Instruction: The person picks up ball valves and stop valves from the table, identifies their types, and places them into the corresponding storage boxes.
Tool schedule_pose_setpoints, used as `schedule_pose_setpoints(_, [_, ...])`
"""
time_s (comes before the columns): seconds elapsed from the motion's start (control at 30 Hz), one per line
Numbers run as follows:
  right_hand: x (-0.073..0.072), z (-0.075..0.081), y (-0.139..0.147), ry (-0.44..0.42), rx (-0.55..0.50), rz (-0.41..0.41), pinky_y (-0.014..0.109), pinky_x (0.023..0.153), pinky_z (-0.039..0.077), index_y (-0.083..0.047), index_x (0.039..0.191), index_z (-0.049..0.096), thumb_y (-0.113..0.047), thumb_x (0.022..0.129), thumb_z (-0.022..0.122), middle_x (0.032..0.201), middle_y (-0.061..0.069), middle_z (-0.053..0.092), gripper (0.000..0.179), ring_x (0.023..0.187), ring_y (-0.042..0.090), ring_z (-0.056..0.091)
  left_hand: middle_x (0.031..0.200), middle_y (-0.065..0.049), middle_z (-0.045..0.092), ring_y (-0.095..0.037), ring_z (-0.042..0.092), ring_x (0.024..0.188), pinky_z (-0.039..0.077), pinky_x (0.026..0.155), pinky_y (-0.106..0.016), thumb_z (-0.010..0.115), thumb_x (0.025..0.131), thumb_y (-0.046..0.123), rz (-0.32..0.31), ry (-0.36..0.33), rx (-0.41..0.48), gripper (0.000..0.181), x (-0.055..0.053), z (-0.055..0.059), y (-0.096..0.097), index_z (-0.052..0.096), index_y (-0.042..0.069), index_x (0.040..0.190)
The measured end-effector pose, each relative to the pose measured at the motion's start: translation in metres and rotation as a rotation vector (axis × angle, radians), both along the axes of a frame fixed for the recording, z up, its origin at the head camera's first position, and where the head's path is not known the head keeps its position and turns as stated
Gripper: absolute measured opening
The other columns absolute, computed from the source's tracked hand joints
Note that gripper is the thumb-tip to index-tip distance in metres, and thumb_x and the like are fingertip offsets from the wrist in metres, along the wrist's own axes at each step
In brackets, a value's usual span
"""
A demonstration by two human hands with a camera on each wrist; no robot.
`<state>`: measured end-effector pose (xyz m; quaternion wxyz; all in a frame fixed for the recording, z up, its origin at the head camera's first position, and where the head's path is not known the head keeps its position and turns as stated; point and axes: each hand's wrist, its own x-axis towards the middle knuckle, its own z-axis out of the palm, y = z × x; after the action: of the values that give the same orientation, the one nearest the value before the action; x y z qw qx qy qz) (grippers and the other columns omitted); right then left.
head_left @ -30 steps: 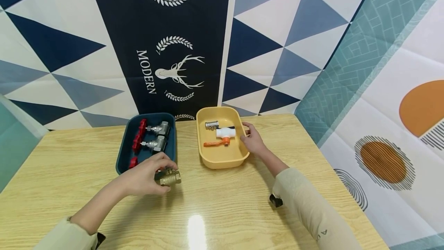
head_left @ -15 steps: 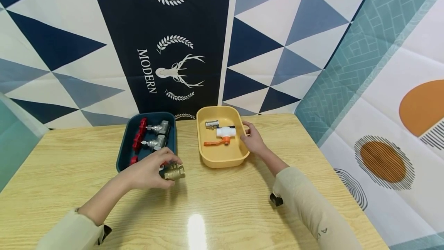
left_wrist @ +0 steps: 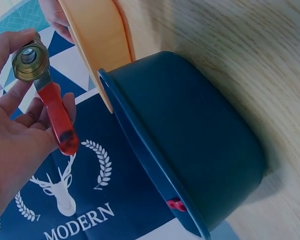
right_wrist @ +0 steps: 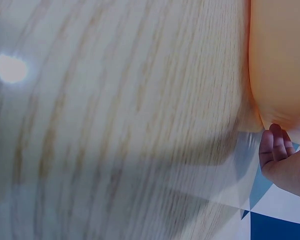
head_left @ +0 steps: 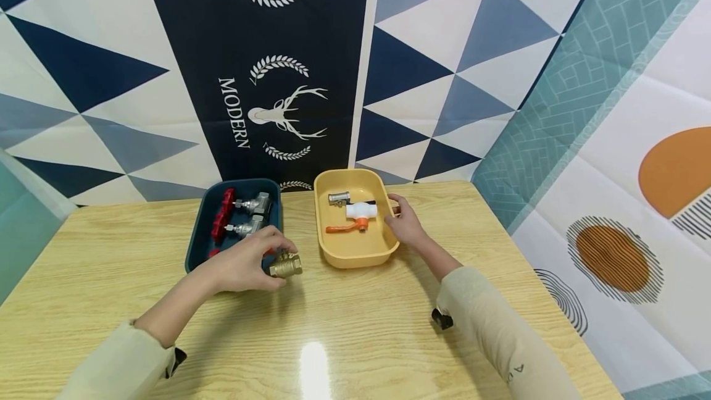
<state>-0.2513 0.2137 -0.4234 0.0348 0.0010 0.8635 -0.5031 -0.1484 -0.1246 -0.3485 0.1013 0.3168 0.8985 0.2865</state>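
My left hand (head_left: pixel 244 261) pinches a brass ball valve (head_left: pixel 286 266) between thumb and fingers, just past the near right corner of the dark blue bin (head_left: pixel 192 245). In the left wrist view the valve's red lever handle (left_wrist: pixel 60 120) hangs toward the palm, and its threaded open end (left_wrist: pixel 27 57) faces the camera. My right hand (head_left: pixel 408 224) holds the right rim of the yellow bin (head_left: pixel 355 262); in the right wrist view its curled fingers (right_wrist: pixel 277 145) lie against the bin's outside wall. Inside the yellow bin are a white valve with an orange lever (head_left: pixel 361 212) and a small metal valve (head_left: pixel 339 199).
Metal valves (head_left: pixel 255 204) with red handwheels (head_left: pixel 223 215) lie in the dark blue bin, partly hidden by my left hand. Both bins stand on a wooden table (head_left: pixel 378 326) near the patterned back wall (head_left: pixel 311 48). A narrow gap separates them.
My left hand has moved right and away from me with the brass ball valve, toward the yellow bin. The right hand and both bins have stayed put.
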Motion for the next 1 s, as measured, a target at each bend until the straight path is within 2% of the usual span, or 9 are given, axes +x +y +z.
schedule_pose_setpoints(0.27, [0.0, -0.001, 0.001, 0.007, -0.01, 0.008, 0.031, 0.07, 0.052, -0.006, 0.144, 0.028, -0.002, 0.093, 0.044, 0.118, 0.026, 0.049, 0.054, 0.09, 0.026, 0.055, 0.106, 0.003, 0.051, -0.015, 0.05, 0.09, 0.045, 0.079, -0.03, 0.075, 0.075, 0.024, 0.007, 0.0, -0.001, 0.043, -0.008, 0.001, 0.011, 0.061, 0.019, 0.115])
schedule_pose_setpoints(0.5, [0.002, 0.002, 0.0, 0.014, -0.028, 0.009, 0.031, 0.069, 0.053, -0.004, 0.144, 0.03, 0.0, 0.091, 0.045, 0.115, 0.027, 0.05, 0.054, 0.087, 0.025, 0.055, 0.111, 0.0, 0.052, -0.015, 0.052, 0.094, 0.047, 0.083, -0.035, 0.074, 0.075, 0.022, -0.005, -0.01, 0.008, 0.044, -0.014, 0.006, 0.019, 0.06, 0.016, 0.117])
schedule_pose_setpoints(0.63, [0.009, 0.017, -0.004, -0.014, -0.041, 0.021, 0.035, 0.07, 0.053, 0.001, 0.143, 0.028, 0.003, 0.091, 0.045, 0.113, 0.028, 0.049, 0.055, 0.084, 0.024, 0.054, 0.114, -0.002, 0.052, -0.017, 0.052, 0.094, 0.047, 0.082, -0.033, 0.074, 0.076, 0.022, -0.004, 0.001, 0.003, 0.045, -0.017, 0.008, 0.022, 0.06, 0.015, 0.117])
schedule_pose_setpoints(0.73, [0.01, 0.021, -0.004, -0.034, -0.056, 0.019, 0.036, 0.071, 0.052, 0.001, 0.144, 0.027, 0.003, 0.091, 0.045, 0.113, 0.027, 0.048, 0.056, 0.083, 0.022, 0.052, 0.113, -0.003, 0.052, -0.02, 0.053, 0.094, 0.047, 0.08, -0.032, 0.074, 0.076, 0.023, 0.001, -0.002, 0.002, 0.045, -0.019, 0.009, 0.024, 0.06, 0.015, 0.117])
schedule_pose_setpoints(0.87, [0.004, 0.008, 0.001, -0.018, -0.046, 0.017, 0.033, 0.07, 0.052, -0.003, 0.145, 0.027, 0.0, 0.092, 0.045, 0.114, 0.026, 0.048, 0.056, 0.084, 0.022, 0.054, 0.112, -0.003, 0.052, -0.02, 0.053, 0.096, 0.047, 0.082, -0.033, 0.074, 0.076, 0.023, 0.006, -0.015, 0.004, 0.045, -0.023, 0.01, 0.027, 0.06, 0.016, 0.118])
schedule_pose_setpoints(1.0, [0.002, 0.001, 0.001, 0.0, -0.019, 0.007, 0.031, 0.069, 0.052, -0.005, 0.145, 0.028, -0.001, 0.092, 0.045, 0.116, 0.026, 0.049, 0.055, 0.087, 0.024, 0.055, 0.111, -0.002, 0.052, -0.02, 0.052, 0.098, 0.046, 0.085, -0.035, 0.073, 0.076, 0.023, 0.004, -0.023, 0.007, 0.045, -0.027, 0.009, 0.031, 0.06, 0.016, 0.119])
